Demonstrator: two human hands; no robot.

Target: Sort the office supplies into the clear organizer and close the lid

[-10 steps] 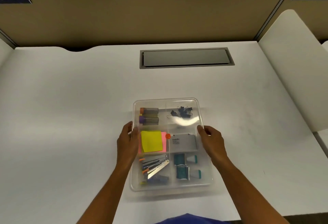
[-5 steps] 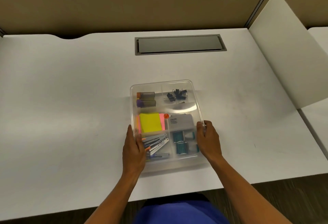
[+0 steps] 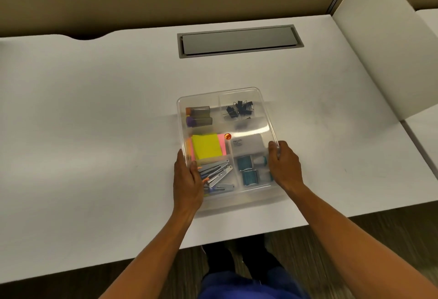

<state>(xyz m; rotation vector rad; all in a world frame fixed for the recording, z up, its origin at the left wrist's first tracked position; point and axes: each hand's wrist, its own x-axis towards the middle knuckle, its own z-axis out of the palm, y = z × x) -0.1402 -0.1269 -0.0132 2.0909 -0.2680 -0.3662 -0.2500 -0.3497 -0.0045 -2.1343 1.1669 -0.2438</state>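
Your left hand (image 3: 188, 180) and right hand (image 3: 283, 166) have slid nearer along the clear organizer (image 3: 237, 92) since a second ago, fingers clamped on its long sides. It apparently rests, lidded, on the white desk (image 3: 94, 121).

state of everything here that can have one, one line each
clear organizer: on the desk, lid on, supplies sorted inside
left hand: gripping the organizer's left edge
right hand: gripping the organizer's right edge
sticky notes: stacked flat, yellow on top
binder clips: loose pile in the far right compartment
desk cable hatch: cover shut
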